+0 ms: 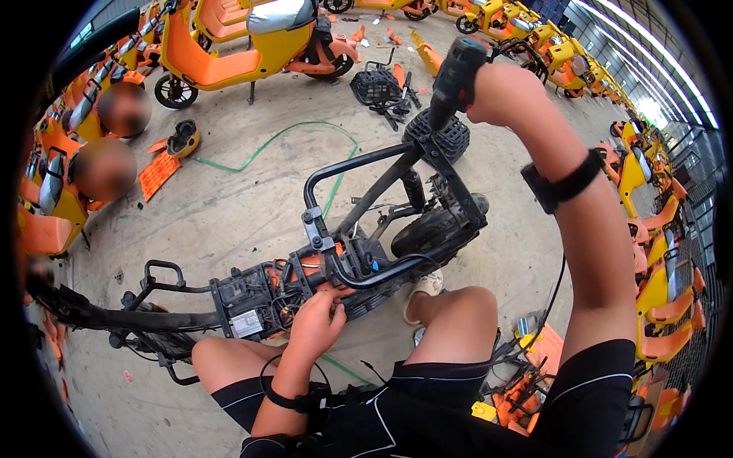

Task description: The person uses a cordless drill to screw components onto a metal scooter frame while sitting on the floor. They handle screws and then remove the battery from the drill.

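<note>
Black scooter frame (330,262) sits in front of 2 bent knees (469,305). My right hand (500,93) grips a dark drill (456,76), its tip pointing down near the frame's far corner. My left hand (317,324) curls by the frame's middle; I can't tell if it pinches anything. 1 fat tire (420,233) is at the right.

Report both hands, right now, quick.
Left hand: fingers partly curled beside the scooter frame; whether it grips anything cannot be told.
Right hand: closed, holding the dark power drill.
</note>
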